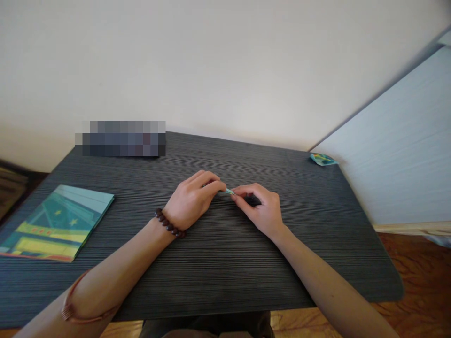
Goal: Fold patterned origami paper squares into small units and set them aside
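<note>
Over the middle of the dark table, a narrow strip of folded teal paper (229, 191) is held between my two hands. My left hand (192, 195), with a dark bead bracelet at the wrist, is closed on the strip's left end and hides most of it. On the right end, the thumb and forefinger of my right hand (261, 206) pinch the paper. Only a short length shows between the fingertips. How the strip is folded under my fingers cannot be made out.
At the left lies a teal and yellow printed booklet or folded sheet (59, 223). A small folded piece of similar paper (323, 159) sits at the table's far right corner. A blurred-out dark object (121, 141) is at the back left. The table (211, 281) meets a pale wall.
</note>
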A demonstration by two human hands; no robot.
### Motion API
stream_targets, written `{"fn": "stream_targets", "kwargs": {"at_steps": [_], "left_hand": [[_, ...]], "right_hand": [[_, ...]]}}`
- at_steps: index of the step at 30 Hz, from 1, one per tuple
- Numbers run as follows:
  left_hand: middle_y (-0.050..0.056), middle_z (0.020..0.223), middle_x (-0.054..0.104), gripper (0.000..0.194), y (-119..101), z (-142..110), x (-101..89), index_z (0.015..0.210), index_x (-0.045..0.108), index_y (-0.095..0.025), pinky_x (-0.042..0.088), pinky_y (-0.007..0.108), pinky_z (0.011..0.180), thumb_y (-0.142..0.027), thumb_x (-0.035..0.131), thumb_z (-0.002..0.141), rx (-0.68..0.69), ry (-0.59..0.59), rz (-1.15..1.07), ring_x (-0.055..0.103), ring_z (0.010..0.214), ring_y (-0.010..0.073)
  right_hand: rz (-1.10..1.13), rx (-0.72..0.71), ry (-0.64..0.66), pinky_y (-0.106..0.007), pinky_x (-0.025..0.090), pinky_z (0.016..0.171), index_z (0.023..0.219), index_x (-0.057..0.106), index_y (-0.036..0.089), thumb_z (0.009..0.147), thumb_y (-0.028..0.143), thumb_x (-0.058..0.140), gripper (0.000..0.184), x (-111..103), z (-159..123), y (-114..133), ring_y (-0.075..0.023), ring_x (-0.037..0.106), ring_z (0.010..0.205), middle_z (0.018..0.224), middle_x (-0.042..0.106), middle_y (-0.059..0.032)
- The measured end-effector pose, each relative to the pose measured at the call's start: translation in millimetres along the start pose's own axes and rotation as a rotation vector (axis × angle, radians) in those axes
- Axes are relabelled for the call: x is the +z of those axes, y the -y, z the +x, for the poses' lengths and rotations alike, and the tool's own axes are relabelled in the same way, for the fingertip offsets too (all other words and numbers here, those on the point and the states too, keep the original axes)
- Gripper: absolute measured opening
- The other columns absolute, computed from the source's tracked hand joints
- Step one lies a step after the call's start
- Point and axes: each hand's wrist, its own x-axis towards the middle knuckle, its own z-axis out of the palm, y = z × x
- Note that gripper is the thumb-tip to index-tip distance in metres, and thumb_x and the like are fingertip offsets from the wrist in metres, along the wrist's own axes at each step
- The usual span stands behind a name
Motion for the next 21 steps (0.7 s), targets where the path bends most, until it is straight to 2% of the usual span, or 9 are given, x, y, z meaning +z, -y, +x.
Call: {"fn": "stream_targets", "kwargs": {"at_steps": [5, 9, 15, 21], "left_hand": [[0.005, 0.101, 0.061, 0.022, 0, -1, 0.2, 0.098, 0.059, -0.020, 0.048, 0.031, 0.084, -0.010, 0.042, 0.088, -0.001, -0.013, -0.050, 0.056, 0.092, 0.0153], [0.004, 0.103, 0.058, 0.027, -2, -1, -2.2, 0.099, 0.060, -0.022, 0.049, 0.029, 0.081, -0.007, 0.042, 0.086, -0.033, -0.035, -0.014, 0.057, 0.088, 0.0138], [0.005, 0.104, 0.058, 0.037, -4, 1, -2.3, 0.109, 0.057, -0.022, 0.048, 0.030, 0.083, -0.002, 0.041, 0.083, 0.049, 0.016, 0.016, 0.056, 0.093, 0.0156], [0.007, 0.104, 0.059, 0.025, -7, 1, 0.9, 0.107, 0.056, -0.018, 0.047, 0.031, 0.085, -0.009, 0.045, 0.087, 0.075, 0.038, -0.029, 0.055, 0.093, 0.0161]], "right_hand": [[-0.007, 0.004, -0.005, -0.029, 0.050, 0.069, 0.088, 0.066, 0.024, 0.079, 0.031, 0.063, 0.011, -4, 1, 3, -0.0134, 0.061, 0.068, 0.075, 0.068, 0.0012], [0.046, 0.010, 0.008, -0.029, 0.049, 0.071, 0.091, 0.065, 0.023, 0.083, 0.027, 0.056, 0.012, -7, 2, 6, -0.0137, 0.062, 0.072, 0.080, 0.068, -0.0001], [0.184, 0.095, 0.009, -0.029, 0.050, 0.067, 0.086, 0.064, 0.021, 0.085, 0.028, 0.053, 0.013, -5, 3, 0, -0.0137, 0.062, 0.069, 0.077, 0.067, -0.0008], [0.291, 0.184, 0.004, -0.027, 0.049, 0.064, 0.082, 0.064, 0.020, 0.085, 0.030, 0.055, 0.014, -2, 2, -6, -0.0131, 0.061, 0.065, 0.072, 0.065, -0.0002]]}}
